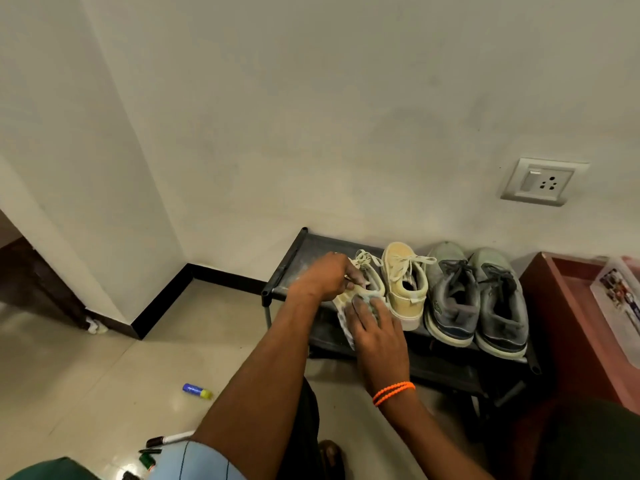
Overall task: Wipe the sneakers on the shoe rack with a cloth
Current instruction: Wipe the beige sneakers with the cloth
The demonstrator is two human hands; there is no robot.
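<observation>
Nearest, on the floor (86, 358), lie markers (166, 441) by the person's knee, and farther left a blue glue stick (196, 390) with a yellow cap.

The right hand (375, 336), an orange band (393, 393) on its wrist, lies with fingers spread and fairly straight over a cloth (346, 327), pressing it against the heel of a cream sneaker (367, 275). Part of the cloth hangs below the hand, over the front edge of the rack (291, 261).

The left hand (329, 275) reaches in from the left and grips this sneaker at its side, fingers curled round the upper near the laces. The sneaker sits at the left of the row on the rack's top shelf, heel towards the person, toe towards the wall; how far it is lifted off the shelf I cannot tell.

Just beside it on the right stands the second cream sneaker (405, 285), upright, laces loose. Right of that, touching side by side, stand two grey sneakers (476, 296) with dark laces, near the shelf's right end. The left end of the shelf is bare and dusty.

Right of the rack stands a red cabinet (561, 306) with a clear plastic box (620, 299) on it. On the wall behind, above the grey sneakers, is a socket (542, 181).
</observation>
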